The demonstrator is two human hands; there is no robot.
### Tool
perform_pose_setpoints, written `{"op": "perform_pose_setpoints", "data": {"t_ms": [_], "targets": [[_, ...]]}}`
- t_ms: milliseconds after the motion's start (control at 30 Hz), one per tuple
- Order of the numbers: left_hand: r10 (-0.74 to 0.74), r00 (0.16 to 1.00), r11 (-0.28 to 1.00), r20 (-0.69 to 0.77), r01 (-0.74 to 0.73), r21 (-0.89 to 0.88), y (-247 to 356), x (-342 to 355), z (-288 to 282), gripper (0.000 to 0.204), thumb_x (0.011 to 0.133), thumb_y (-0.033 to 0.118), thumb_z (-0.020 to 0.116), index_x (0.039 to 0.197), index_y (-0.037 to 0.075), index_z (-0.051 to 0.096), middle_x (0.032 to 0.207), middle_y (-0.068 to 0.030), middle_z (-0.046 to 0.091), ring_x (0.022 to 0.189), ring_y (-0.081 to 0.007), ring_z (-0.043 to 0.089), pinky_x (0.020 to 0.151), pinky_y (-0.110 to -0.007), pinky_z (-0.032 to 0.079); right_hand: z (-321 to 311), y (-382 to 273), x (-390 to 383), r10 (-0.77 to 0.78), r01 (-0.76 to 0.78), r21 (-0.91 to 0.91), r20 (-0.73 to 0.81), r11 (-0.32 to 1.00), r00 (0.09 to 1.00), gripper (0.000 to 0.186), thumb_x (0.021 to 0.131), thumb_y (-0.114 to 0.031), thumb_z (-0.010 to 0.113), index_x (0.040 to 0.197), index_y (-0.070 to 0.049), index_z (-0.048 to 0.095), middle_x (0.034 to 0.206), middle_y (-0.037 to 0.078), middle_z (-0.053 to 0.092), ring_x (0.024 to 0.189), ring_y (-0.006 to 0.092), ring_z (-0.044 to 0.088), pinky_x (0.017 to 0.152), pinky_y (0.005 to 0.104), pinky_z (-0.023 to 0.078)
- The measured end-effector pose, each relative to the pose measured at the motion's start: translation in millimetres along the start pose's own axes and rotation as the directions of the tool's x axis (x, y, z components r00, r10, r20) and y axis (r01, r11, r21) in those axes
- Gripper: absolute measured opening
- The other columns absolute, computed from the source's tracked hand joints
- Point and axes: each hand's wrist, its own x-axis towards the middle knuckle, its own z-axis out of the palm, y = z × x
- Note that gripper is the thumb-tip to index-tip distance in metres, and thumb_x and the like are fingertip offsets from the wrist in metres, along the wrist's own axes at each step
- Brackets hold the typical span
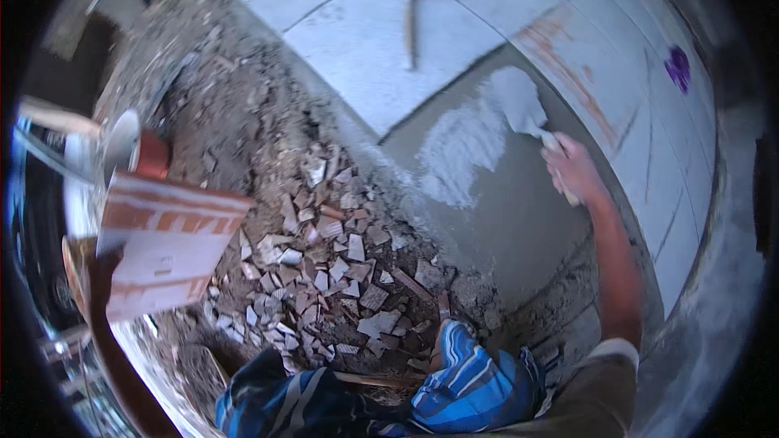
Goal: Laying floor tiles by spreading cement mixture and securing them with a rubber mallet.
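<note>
My right hand point(573, 169) grips the pale handle of a trowel point(519, 101), closed around it. The blade lies against wet grey mortar point(527, 235), beside a patch of pale powder point(458, 150) spread over it. At the far left, my left hand point(104, 272) is in shadow at the edge of a square tile point(174, 247). This tile stands tilted, its face pale with reddish-brown streaks. The hand appears closed on that edge, though its fingers are partly hidden.
Laid pale tiles point(357, 57) border the mortar, with a mallet point(409, 24) on one. Broken tile pieces point(333, 268) cover the soil before my knees. A reddish container point(150, 154) stands beyond the held tile. Something purple point(677, 69) lies at far right.
</note>
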Motion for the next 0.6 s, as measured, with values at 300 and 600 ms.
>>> {"op": "perform_pose_setpoints", "data": {"t_ms": [300,600], "targets": [[-0.068,0.995,0.987,-0.071,0.057,-0.149,74.5,17.6,10.7,0.052,0.093,0.034,0.078,0.121,-0.008,0.066,0.110,-0.0205,0.072,0.099,-0.0309,0.067,0.088,-0.045,0.052,-35.3,16.9,49.1,0.037,-0.042,-0.049,-0.105,0.998,0.994,0.030,0.101,-0.026,0.065,0.122,-0.005,0.060,0.078,0.000,0.056,0.051,0.0074,0.053,0.044,0.0265,0.043],[-0.055,0.990,0.998,-0.132,0.053,-0.016,41.3,25.8,2.9,0.056,0.094,0.039,0.078,0.121,-0.007,0.065,0.109,-0.0165,0.071,0.098,-0.0269,0.064,0.088,-0.044,0.051,16.3,10.3,13.3,-0.002,0.002,-0.002,0.045,1.000,0.999,0.028,0.100,-0.022,0.067,0.122,-0.005,0.061,0.077,-0.002,0.055,0.052,0.0060,0.050,0.045,0.0255,0.042]]}}
